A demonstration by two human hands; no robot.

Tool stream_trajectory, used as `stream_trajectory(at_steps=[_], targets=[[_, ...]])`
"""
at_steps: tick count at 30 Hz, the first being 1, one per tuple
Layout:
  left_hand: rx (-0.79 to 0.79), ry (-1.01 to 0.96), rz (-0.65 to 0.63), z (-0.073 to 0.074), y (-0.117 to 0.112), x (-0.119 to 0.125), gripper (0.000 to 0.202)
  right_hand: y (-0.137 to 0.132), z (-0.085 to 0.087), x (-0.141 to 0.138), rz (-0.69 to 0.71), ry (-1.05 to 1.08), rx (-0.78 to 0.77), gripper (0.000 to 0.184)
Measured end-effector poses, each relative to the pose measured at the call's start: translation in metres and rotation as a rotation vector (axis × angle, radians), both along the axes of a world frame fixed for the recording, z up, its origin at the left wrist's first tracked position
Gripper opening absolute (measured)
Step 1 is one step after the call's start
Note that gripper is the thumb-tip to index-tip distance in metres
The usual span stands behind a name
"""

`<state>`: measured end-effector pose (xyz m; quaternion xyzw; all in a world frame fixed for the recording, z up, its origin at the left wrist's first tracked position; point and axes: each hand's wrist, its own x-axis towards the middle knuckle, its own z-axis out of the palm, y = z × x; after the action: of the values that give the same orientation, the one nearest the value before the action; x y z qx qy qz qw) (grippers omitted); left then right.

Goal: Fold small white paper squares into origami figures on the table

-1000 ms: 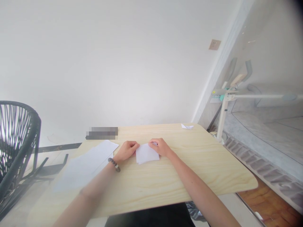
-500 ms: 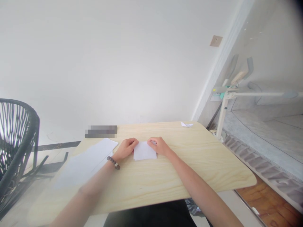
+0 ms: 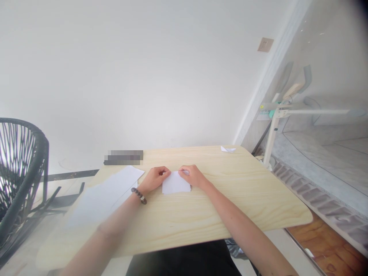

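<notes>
- The small folded paper (image 3: 175, 183) lies flat on the desk (image 3: 230, 199), near its middle, between the two hands. It is a white rectangle much smaller than the loose sheets beside it.
- The left hand (image 3: 155, 178) sits at the paper's far left corner. Its fingers are curled in, with thumb and forefinger pinched together on that corner.
- The right hand (image 3: 193, 176) rests on the far right edge with its fingers bent. Whether they pinch the edge or only press it down cannot be told.
- Judging by how it lies, the sheet has been folded down to a compact rectangle and no further shape shows yet.
- A bead bracelet (image 3: 139, 195) circles the left wrist.
- A stack of white sheets (image 3: 106, 191) lies unfolded to the left, reaching the desk's left edge.
- A tiny folded paper piece (image 3: 227, 149) sits at the far right corner.
- No writing or brand can be read; the paper is blank, and a blurred patch (image 3: 123, 157) covers something at the far edge.
- A black woven chair (image 3: 20, 168) stands to the left, a wall socket (image 3: 265, 44) sits high on the right.
</notes>
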<state>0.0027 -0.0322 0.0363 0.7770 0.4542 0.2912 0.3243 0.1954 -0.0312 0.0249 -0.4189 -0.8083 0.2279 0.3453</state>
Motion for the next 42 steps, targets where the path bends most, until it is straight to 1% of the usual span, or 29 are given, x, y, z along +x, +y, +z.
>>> stream_trajectory(at_steps=[3, 8, 15, 19, 23, 26, 29, 33, 37, 39, 42], targets=[[-0.022, 0.003, 0.018, 0.001, -0.001, 0.0, 0.033, 0.001, -0.001, 0.001, -0.012, 0.012, -0.021, 0.021], [-0.001, -0.013, 0.05, 0.003, -0.002, 0.001, 0.034, 0.002, -0.003, 0.002, -0.035, 0.028, -0.011, 0.021], [-0.098, -0.068, 0.009, 0.002, -0.002, 0.002, 0.027, 0.005, -0.002, 0.005, -0.045, 0.01, 0.008, 0.023], [-0.12, -0.086, 0.005, 0.003, -0.003, 0.002, 0.026, 0.007, -0.002, 0.006, -0.041, 0.01, 0.015, 0.023], [-0.105, -0.093, -0.003, 0.005, -0.004, 0.002, 0.027, 0.005, -0.002, 0.006, -0.037, 0.009, 0.003, 0.023], [-0.056, -0.073, 0.001, 0.006, -0.005, 0.003, 0.03, 0.002, 0.0, 0.004, -0.023, -0.005, -0.009, 0.023], [0.0, -0.054, 0.007, 0.006, -0.006, 0.005, 0.032, -0.001, 0.002, 0.0, -0.002, -0.027, 0.01, 0.022], [0.016, -0.023, 0.002, 0.006, -0.006, 0.007, 0.033, -0.002, 0.001, -0.003, 0.007, -0.054, 0.026, 0.021], [0.042, 0.004, 0.0, 0.005, -0.003, 0.004, 0.032, 0.001, 0.001, 0.0, 0.009, -0.089, 0.042, 0.022], [0.018, 0.001, 0.01, 0.004, -0.002, 0.003, 0.031, 0.002, 0.002, 0.004, 0.005, -0.095, 0.047, 0.023], [-0.069, -0.038, 0.025, 0.004, -0.002, 0.002, 0.031, 0.004, 0.002, 0.008, -0.012, -0.093, 0.03, 0.023]])
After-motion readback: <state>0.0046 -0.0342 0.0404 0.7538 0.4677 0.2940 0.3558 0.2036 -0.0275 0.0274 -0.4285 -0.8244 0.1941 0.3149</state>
